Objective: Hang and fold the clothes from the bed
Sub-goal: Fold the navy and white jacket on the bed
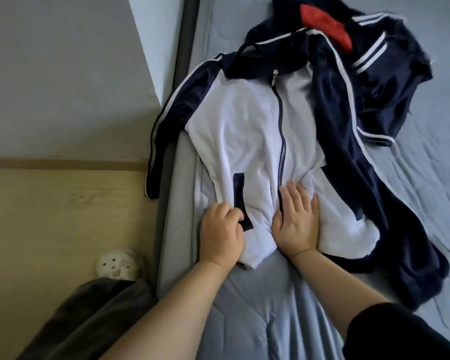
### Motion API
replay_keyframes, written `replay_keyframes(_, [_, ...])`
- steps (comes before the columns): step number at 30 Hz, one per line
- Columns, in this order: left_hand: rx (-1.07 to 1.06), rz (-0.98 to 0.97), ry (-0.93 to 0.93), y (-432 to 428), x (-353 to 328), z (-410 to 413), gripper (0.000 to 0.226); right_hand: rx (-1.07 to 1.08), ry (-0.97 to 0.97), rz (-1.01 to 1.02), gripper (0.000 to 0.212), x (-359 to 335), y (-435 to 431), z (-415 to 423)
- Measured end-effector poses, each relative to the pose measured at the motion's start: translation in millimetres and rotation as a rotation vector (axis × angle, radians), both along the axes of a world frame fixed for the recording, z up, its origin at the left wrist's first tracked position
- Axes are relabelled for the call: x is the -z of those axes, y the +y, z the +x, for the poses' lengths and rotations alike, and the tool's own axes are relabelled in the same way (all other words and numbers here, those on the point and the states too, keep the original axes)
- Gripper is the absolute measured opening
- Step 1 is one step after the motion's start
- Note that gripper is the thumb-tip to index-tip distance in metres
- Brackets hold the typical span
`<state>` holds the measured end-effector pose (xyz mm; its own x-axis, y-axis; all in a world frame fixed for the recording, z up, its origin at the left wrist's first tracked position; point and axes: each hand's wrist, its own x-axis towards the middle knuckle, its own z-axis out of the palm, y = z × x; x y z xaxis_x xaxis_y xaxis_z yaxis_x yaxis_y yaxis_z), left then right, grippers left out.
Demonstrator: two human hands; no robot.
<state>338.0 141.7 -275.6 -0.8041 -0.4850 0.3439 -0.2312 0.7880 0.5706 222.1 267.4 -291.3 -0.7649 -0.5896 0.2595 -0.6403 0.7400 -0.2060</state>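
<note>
A white track jacket (244, 126) with navy sleeves, white stripes and a navy zip lies face up on the bed (426, 190). Its left sleeve (164, 126) hangs over the bed's edge. My left hand (222, 233) pinches the fabric at the navy-trimmed pocket near the hem. Flat on the hem, just right of the zip, my right hand (295, 219) presses with straight fingers. More navy clothing with white stripes (385, 81) is heaped behind the jacket, with a red piece (325, 24) on top.
The bed has a grey-blue sheet and a dark frame (185, 48) along its left side. Left of it are a grey wall, wooden floor (63, 216) and a pale slipper (118, 265). My dark trouser leg (89, 320) shows at the bottom left.
</note>
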Motion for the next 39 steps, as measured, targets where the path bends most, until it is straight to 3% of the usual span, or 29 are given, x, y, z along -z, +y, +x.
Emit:
replay_keyframes(2, [-0.182, 0.197, -0.048, 10.4, -4.6, 8.0, 0.010, 0.000, -0.018, -0.047, 0.051, -4.2, 3.3, 4.9])
replay_keyframes(5, [-0.477, 0.549, -0.140, 26.2, -16.5, 16.5, 0.017, 0.013, -0.091, -0.100, 0.047, -10.5, 9.1, 16.4])
replay_keyframes(9, [-0.326, 0.689, -0.301, 39.3, -29.9, 22.1, 0.041, -0.021, -0.225, -0.168, 0.050, -7.0, 30.4, 39.2])
replay_keyframes(12, [-0.263, 0.918, -0.216, 46.0, -39.1, 28.2, 0.028, -0.060, -0.223, -0.247, 0.048, -10.1, 55.9, 56.1])
replay_keyframes(15, [-0.134, 0.885, -0.170, 61.2, -42.0, 34.3, 0.096, 0.002, -0.160, -0.308, 0.047, -13.0, 75.8, 69.8])
replay_keyframes(17, [-0.031, 0.700, -0.181, 71.2, -40.1, 38.9, 0.111, 0.121, -0.231, -0.384, 0.037, -13.3, 87.2, 75.8])
replay_keyframes(20, [0.003, 0.403, -0.219, 71.5, -39.9, 43.7, 0.093, 0.513, -0.545, -0.614, 0.017, -17.2, 100.6, 74.0])
replay_keyframes(23, [-0.004, 0.271, -0.227, 67.9, -44.9, 41.9, 0.087, 0.860, -0.750, -0.984, 0.027, -25.9, 108.2, 58.7])
replay_keyframes(25, [-0.076, 0.271, -0.191, 66.6, -48.8, 38.8, 0.084, 0.913, -0.918, -1.184, 0.036, -29.7, 111.8, 48.8])
replay_keyframes(28, [-0.225, 0.558, -0.083, 62.0, -58.8, 37.8, 0.081, 0.841, -1.129, -1.284, 0.046, -35.8, 116.5, 39.1])
replay_keyframes(31, [-0.384, 1.258, 0.090, 50.7, -73.5, 36.9, 0.069, 0.821, -1.191, -1.373, 0.059, -41.8, 122.1, 27.5])
replay_keyframes(33, [-0.452, 1.734, 0.225, 42.3, -86.7, 40.3, 0.036, 0.808, -1.150, -1.373, 0.058, -47.4, 126.4, 20.9])
replay_keyframes(34, [-0.508, 1.863, 0.231, 37.4, -91.7, 44.0, 0.019, 0.780, -1.133, -1.347, 0.050, -51.0, 128.4, 19.7])
replay_keyframes(36, [-0.596, 1.888, 0.067, 25.1, -93.8, 54.6, 0.021, 0.701, -1.183, -1.357, 0.029, -60.4, 137.4, 17.4])
replay_keyframes(37, [-0.606, 1.802, -0.067, 19.1, -92.6, 59.3, 0.020, 0.671, -1.269, -1.407, 0.021, -63.8, 144.5, 15.1])
replay_keyframes(39, [-0.561, 1.450, -0.447, 14.2, -91.0, 67.4, 0.013, 0.665, -1.494, -1.535, 0.015, -70.0, 159.2, 12.0])
